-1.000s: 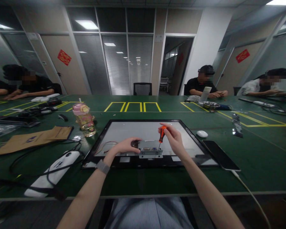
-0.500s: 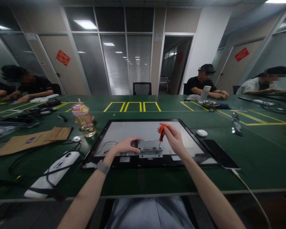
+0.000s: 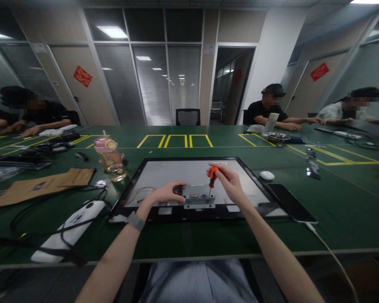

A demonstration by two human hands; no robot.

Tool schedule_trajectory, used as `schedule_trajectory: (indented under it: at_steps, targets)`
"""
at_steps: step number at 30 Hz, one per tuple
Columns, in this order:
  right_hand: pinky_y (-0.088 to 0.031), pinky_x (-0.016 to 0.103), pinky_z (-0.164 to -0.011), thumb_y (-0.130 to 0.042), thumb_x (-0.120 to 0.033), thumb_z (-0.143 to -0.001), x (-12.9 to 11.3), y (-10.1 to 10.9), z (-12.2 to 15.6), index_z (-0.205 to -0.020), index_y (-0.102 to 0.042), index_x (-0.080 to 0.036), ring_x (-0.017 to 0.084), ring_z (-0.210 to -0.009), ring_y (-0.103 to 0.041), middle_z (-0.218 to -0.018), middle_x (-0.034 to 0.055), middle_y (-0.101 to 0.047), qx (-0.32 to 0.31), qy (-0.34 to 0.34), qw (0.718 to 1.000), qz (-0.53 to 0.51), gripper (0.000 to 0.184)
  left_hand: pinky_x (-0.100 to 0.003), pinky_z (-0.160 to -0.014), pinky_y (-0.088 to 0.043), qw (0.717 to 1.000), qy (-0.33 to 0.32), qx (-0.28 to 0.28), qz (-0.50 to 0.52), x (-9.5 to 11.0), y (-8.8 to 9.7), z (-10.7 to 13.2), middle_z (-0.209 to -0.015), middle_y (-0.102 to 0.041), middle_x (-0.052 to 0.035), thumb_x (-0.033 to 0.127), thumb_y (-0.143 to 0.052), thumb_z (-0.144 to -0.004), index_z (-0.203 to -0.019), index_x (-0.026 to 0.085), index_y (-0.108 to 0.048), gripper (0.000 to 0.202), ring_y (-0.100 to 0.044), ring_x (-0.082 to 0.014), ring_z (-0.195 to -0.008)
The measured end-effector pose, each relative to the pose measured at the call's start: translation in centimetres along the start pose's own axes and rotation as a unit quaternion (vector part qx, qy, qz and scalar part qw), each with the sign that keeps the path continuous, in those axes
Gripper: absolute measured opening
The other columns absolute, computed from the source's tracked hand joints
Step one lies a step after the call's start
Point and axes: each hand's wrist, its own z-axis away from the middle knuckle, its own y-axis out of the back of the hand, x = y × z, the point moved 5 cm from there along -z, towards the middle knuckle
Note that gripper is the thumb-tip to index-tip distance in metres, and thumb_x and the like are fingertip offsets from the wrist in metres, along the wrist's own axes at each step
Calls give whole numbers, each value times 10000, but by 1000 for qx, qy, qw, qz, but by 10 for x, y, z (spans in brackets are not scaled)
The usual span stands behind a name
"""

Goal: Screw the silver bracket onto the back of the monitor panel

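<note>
A flat display panel [image 3: 164, 172] with a black frame lies on the table before me. Near its front edge stands a metal bracket [image 3: 199, 201] with connector ports on its face. My left hand [image 3: 169, 192] grips the left end of this bracket between thumb and fingers. My right hand [image 3: 229, 180] is closed around the orange and black handle of a screwdriver [image 3: 213, 176]. The screwdriver points down, its thin tip at the right part of the bracket. Whether the tip sits in a screw is too small to tell.
Right of the panel lie a black phone [image 3: 292, 203] on a cable and a white earbud case [image 3: 267, 175]. To the left are a pink-lidded bottle [image 3: 110, 158], a brown paper envelope [image 3: 44, 185] and a white power bank-like block [image 3: 69, 231] with black cables. Co-workers sit across the table.
The screwdriver's handle has shifted very slightly left and down with my right hand. My left hand stays on the bracket. At the far right, a co-worker's arm now reaches sideways.
</note>
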Motion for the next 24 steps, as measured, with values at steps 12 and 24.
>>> schedule_trajectory:
  at_steps: [12, 24]
  targets:
    - [-513, 361, -818, -624, -302, -797, 3, 6, 0, -1045, -626, -251, 176, -861, -594, -948, 48, -581, 53, 45, 993, 90, 254, -368, -1036, -329, 1000, 2, -1, -10, 4, 0, 1, -1343, -486, -71, 482, -715, -642, -1270, 231, -488, 713, -453, -263, -1217]
    - [-505, 407, -836, -492, -294, -880, -1, 4, 3, -1179, -540, -243, 194, -885, -628, -1054, 75, -629, 36, 46, 995, 79, 307, -380, -1045, -314, 1000, 2, 3, -11, 3, 0, 1, -1345, -484, -73, 503, -706, -640, -1274, 234, -486, 723, -452, -271, -1217]
